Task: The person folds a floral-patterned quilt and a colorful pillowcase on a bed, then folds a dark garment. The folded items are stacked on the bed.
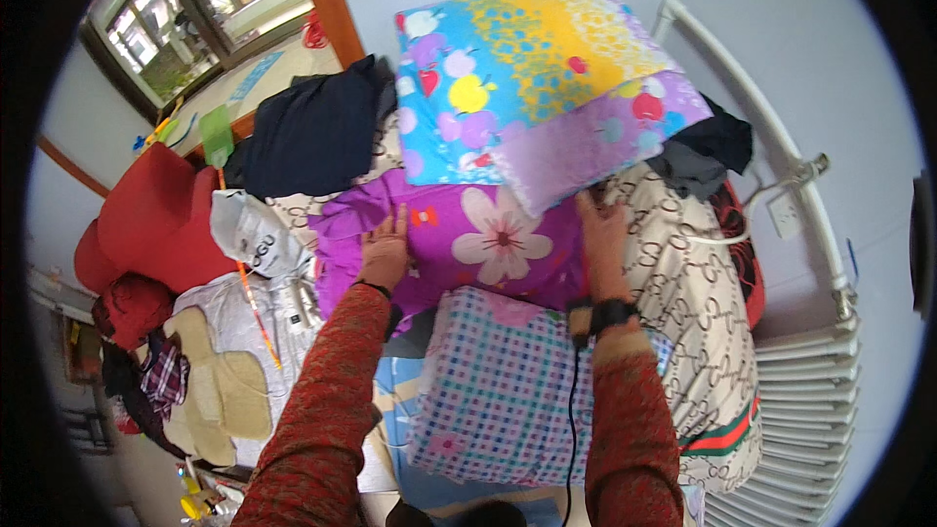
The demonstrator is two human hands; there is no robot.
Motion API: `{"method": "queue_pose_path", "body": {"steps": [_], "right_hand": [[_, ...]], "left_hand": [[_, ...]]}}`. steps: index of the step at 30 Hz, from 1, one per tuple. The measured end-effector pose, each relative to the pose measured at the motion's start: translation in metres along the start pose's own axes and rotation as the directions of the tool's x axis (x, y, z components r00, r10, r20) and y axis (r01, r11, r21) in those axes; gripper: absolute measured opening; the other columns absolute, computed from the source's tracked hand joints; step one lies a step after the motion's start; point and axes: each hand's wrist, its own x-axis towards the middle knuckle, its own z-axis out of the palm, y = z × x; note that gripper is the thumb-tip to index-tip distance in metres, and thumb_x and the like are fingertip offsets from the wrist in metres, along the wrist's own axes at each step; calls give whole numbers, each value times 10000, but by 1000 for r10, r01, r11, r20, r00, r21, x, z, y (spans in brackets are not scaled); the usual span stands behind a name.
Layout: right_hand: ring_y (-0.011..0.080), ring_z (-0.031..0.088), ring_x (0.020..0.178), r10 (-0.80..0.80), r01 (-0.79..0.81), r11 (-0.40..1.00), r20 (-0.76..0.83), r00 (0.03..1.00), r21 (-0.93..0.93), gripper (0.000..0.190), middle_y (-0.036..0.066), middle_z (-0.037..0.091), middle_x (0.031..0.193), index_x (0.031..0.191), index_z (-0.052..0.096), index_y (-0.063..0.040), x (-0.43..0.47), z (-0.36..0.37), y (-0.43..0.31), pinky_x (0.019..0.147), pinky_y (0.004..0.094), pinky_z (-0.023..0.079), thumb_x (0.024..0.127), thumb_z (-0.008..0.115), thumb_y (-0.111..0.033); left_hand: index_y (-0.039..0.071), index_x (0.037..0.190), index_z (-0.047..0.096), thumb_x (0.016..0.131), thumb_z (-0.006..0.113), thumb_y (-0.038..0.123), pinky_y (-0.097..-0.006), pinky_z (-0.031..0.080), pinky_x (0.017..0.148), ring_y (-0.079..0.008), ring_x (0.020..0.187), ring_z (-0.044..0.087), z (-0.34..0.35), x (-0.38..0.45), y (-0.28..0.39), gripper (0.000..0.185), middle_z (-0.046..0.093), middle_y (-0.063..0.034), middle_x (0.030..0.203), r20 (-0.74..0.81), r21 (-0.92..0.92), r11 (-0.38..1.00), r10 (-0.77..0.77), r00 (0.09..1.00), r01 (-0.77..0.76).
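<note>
A purple pillow (pixel 432 263) with a large pale flower lies crosswise before me. My left hand (pixel 385 252) rests flat on its left part, fingers spread. At the pillow's right end is my right hand (pixel 606 245), its thumb by the purple fabric; some fingers are hidden, so a grip cannot be made out. A folded blue, yellow and lilac fleece blanket (pixel 505 80) covers the pillow's far edge, and its lilac flap hangs close to my right hand. Nearer to me, a folded checked cloth (pixel 498 388) lies between my forearms.
Beige patterned bedding (pixel 717 373) bulges at right, beside a white radiator (pixel 805 380) and its pipe (pixel 761 73). Dark folded clothing (pixel 315 132) sits far left, near a red cushion (pixel 168 219), a printed white bag (pixel 260 238) and a green fly swatter (pixel 216 133). A black cable (pixel 572 417) trails from my right wrist.
</note>
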Motion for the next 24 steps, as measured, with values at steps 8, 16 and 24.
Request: {"method": "queue_pose_path", "body": {"steps": [8,16,24], "right_hand": [[199,592,935,232,-295,692,183,955,659,574,102,605,1124,1204,549,16,57,81,-93,794,341,513,785,823,-264],[244,624,977,382,-369,516,177,907,773,428,133,647,1100,1116,634,37,39,111,-84,831,378,520,884,698,-318],[326,656,991,1,-1,1000,-94,996,1,468,221,666,1104,1086,605,109,61,102,-150,827,394,520,719,753,-141]], "left_hand": [[227,1561,8,757,794,312,-538,324,1078,-303,1382,380,-12,5,1,1127,332,-127,1527,134,-72,995,-52,990,62],[223,1561,-1,769,777,257,-550,353,1047,-319,1376,390,-11,6,1,1111,314,-151,1533,147,-158,984,-60,987,84],[148,1558,-17,740,797,269,-543,370,1046,-361,1385,352,-11,7,0,1161,223,-160,1576,166,-165,985,-28,986,55]]}}
